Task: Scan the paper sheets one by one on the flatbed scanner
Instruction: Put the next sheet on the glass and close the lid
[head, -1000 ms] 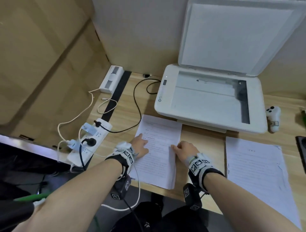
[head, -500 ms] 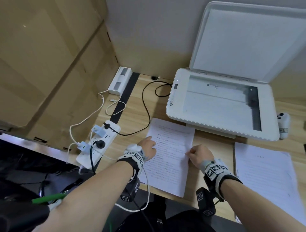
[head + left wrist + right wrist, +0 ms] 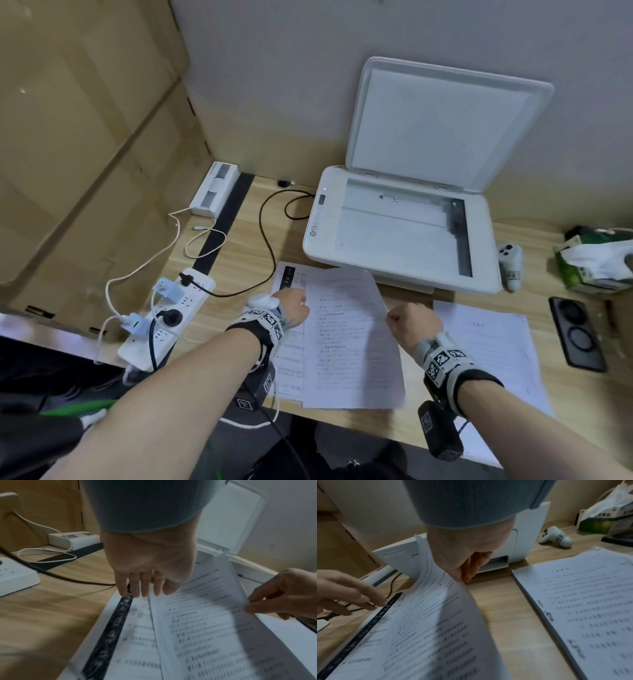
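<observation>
The right hand pinches the right edge of the thin white printed paper sheet, lifted off the stack under the left hand's straight fingers. Light and floppy; grip edges gently.

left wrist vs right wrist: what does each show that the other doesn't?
Left wrist only: the power strip, the white cable loop, and the raised scanner lid.

Right wrist only: the second paper stack lying flat on the desk to the right, the white controller, and the green tissue pack.

Both: the right hand pinching the right edge of the top sheet and lifting it, while the left hand presses straight fingers on the sheet beneath with the black side strip.
</observation>
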Available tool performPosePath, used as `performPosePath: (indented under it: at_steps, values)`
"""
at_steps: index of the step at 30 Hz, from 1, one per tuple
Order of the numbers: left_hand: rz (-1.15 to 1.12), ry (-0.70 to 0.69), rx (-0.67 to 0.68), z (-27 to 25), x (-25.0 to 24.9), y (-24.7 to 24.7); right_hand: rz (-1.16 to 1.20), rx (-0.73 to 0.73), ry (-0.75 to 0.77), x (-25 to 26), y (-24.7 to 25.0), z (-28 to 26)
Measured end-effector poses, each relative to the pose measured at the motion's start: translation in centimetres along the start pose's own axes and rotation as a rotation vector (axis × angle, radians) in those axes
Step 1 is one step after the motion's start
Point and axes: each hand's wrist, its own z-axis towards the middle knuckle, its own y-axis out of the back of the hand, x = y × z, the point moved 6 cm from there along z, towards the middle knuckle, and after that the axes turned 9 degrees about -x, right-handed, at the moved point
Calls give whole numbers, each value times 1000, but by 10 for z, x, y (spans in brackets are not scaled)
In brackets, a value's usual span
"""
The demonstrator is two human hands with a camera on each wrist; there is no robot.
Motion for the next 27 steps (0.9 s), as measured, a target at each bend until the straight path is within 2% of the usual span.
performPosePath:
  at_steps: [4, 9, 13, 18, 23, 25, 27]
  values:
    - [-187, -80, -77, -1, -46, 24, 28, -91, 69, -5, 34, 3]
    - [-310, -193, -170, 2, -96, 61, 142, -222, 88, -4, 79, 24]
    - [-347, -283, -285, 6, -119, 88, 188, -250, 149, 3, 101, 49]
    - [-198, -357, -269, 22, -115, 83, 249, -249, 127, 8, 100, 63]
    - [104, -375, -52, 43, -107, 59, 278, -173, 138, 7, 81, 67]
    - [203, -397, -45, 53, -107, 54, 266, -154, 71, -4, 72, 73]
    - [260, -392, -96, 57, -107, 51, 229, -145, 19, -18, 64, 72]
